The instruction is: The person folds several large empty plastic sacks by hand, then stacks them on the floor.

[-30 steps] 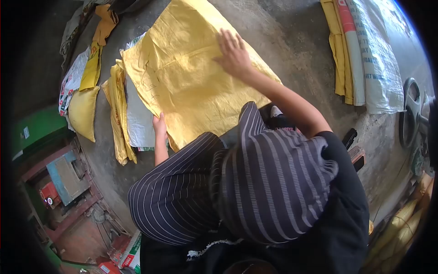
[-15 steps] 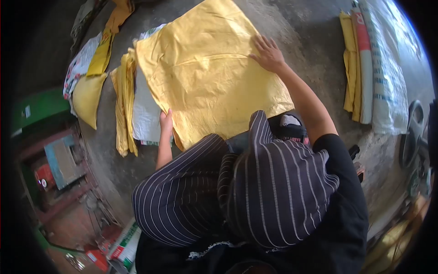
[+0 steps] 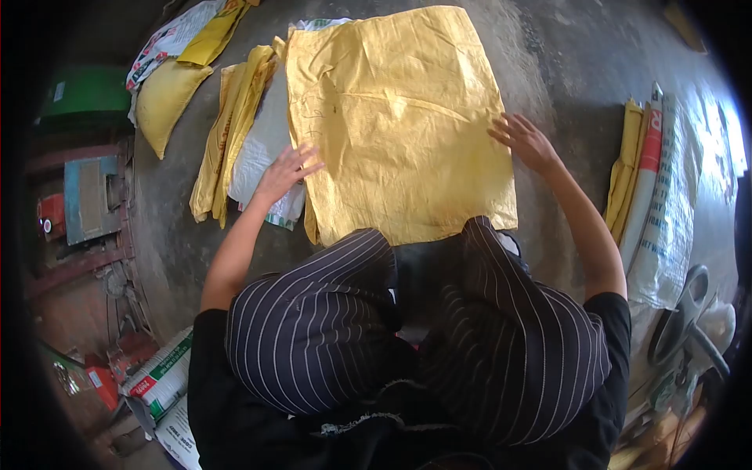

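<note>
A yellow woven sack is spread out on the floor in front of my knees, creased across its middle. My left hand is at its left edge, fingers apart and stretched over the border. At the right edge my right hand is spread, fingertips over the sack's side. Neither hand grips the cloth. Under and left of the sack shows a white sack, mostly hidden. Beside it lie folded yellow sacks in a narrow stack.
More folded yellow sacks and white printed sacks lie along the right. A stuffed yellow sack is at the upper left, near a green box. A grey wheel-like object stands at the lower right.
The sack has come down flatter and squarer before me. My left hand has let go of its lower left edge and opened. My right hand has slid down the right edge.
</note>
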The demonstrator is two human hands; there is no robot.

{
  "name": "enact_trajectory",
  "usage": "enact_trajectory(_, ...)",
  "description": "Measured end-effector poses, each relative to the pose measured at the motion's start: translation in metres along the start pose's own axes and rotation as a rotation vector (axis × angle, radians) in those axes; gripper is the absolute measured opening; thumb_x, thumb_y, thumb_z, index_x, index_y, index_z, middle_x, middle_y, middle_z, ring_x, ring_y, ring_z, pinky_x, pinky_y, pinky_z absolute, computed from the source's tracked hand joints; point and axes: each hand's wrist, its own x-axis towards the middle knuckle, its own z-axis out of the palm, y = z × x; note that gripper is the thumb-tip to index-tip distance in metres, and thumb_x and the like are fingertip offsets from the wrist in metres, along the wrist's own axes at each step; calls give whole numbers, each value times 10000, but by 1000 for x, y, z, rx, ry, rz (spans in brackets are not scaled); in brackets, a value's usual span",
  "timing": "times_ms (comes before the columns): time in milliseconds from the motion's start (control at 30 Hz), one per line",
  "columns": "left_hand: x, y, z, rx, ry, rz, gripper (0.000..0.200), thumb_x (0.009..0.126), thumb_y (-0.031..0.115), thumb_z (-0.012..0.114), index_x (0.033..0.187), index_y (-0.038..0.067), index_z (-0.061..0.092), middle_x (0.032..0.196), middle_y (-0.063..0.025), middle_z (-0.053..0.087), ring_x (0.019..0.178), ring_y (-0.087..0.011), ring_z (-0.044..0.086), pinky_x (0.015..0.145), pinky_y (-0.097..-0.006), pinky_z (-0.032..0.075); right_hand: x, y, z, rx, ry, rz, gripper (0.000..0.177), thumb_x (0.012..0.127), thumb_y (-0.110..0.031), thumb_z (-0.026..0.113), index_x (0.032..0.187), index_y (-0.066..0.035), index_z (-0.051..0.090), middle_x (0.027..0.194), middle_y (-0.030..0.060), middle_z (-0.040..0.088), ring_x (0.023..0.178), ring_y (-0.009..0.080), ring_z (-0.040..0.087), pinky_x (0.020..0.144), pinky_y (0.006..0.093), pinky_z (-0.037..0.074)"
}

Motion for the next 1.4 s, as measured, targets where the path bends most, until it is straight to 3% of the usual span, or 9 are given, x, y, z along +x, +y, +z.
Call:
enact_trajectory(433, 15, 1, 30, -397, -33, 42, 547, 833, 23, 425, 1361, 163, 393, 1410, -28, 393, 1323, -209, 338, 1137, -359, 226, 28, 9, 1, 463, 17, 359, 247, 827, -6, 509, 1027, -70, 640, 1106, 162, 614, 1190, 308, 487, 1064, 417, 343)
enact_trajectory(567, 15, 1, 39, -362, -84, 88, 569, 816, 47, 498, 1367, 132, 387, 1424, -64, 376, 1349, -212, 296, 1134, -357, 220, 52, 9, 0, 599, 159, 651, 215, 867, -192, 511, 936, -22, 625, 873, 216, 622, 860, 387, 590, 777, 447, 441)
enact_trajectory(633, 21, 8, 35, -551, 15, 28, 610, 756, 22, 536, 1346, 118, 416, 1383, -102, 422, 1312, -233, 353, 1106, -361, 257, 53, 7, -5, 601, 155, 770, 267, 879, -253, 508, 916, -15, 623, 815, 218, 620, 778, 405, 596, 690, 453, 448)
enact_trajectory(700, 24, 22, 20, -1741, 120, -413, 649, 724, 84, 632, 1337, 69, 419, 1354, -147, 444, 1282, -257, 385, 1080, -358, 273, 54, 4, -10, 583, 155, 974, 307, 885, -285, 522, 900, 6, 619, 799, 220, 620, 775, 382, 611, 678, 409, 456)
enact_trajectory(867, 29, 31, -5, -1247, 36, -354, 662, 737, 155, 700, 1322, 25, 420, 1334, -158, 456, 1228, -264, 436, 1037, -346, 326, 36, -2, 6, 537, 203, 1076, 335, 899, -320, 487, 871, -17, 626, 848, 231, 613, 832, 409, 590, 704, 445, 442)
enact_trajectory(967, 32, 58, 11, -1435, 259, -432, 535, 805, 173, 682, 1272, 20, 469, 1212, -132, 533, 1107, -234, 508, 931, -317, 411, 8, -7, 20, 513, 352, 1154, 338, 909, -313, 483, 853, -3, 603, 830, 233, 605, 776, 398, 576, 695, 427, 434)
enact_trajectory(1100, 37, 83, -28, -1508, 410, -837, 417, 850, 157, 666, 1197, -13, 509, 1098, -115, 611, 1018, -207, 572, 881, -318, 442, -27, -27, 22, 646, 511, 1337, 325, 950, -222, 442, 732, 14, 492, 626, 85, 457, 627, 130, 388, 592, 322, 368)
enact_trajectory(1267, 69, 100, -98, -1533, 1221, -1175, 242, 872, 144, 638, 997, -61, 613, 919, -90, 662, 801, -140, 607, 701, -284, 465, -59, -64, 45, 975, 757, 1294, 277, 956, -185, 433, 774, 19, 480, 692, 39, 464, 691, 104, 378, 619, 279, 358)
enact_trajectory(1400, 81, 74, -118, -1233, 947, -1294, 338, 902, 265, 596, 898, -69, 651, 750, -153, 677, 686, -173, 634, 631, -316, 463, -72, -93, 18, 1245, 749, 1247, 251, 948, -201, 474, 798, -9, 535, 726, -11, 484, 706, 65, 411, 614, 245, 358)
